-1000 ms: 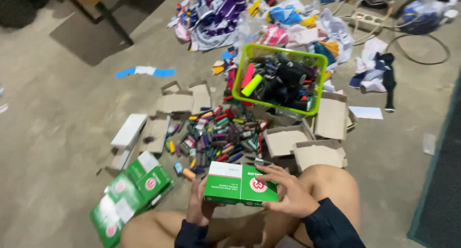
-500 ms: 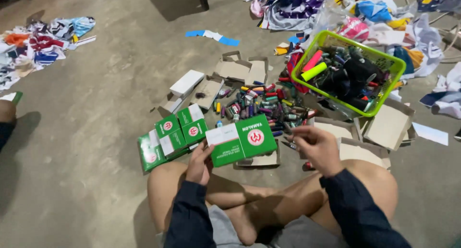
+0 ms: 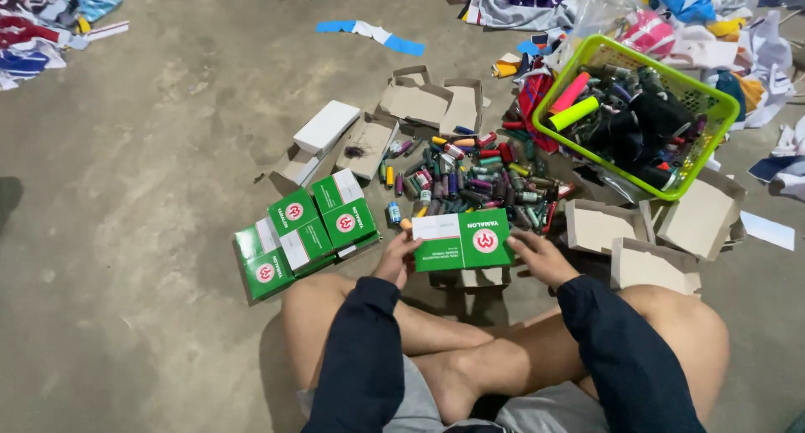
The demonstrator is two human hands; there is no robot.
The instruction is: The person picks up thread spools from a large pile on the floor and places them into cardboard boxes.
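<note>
Green-and-white cardboard box point(image 3: 462, 241) is held between both hands above the crossed legs — the left hand point(image 3: 396, 259) grips its left end, the right hand point(image 3: 541, 257) its right end. Similar green boxes point(image 3: 306, 229) lie stacked on the concrete floor point(image 3: 168, 148) to the left. Just beyond, loose thread spools point(image 3: 470, 177) are scattered — if the grip slips, the box could fall among them.
</note>
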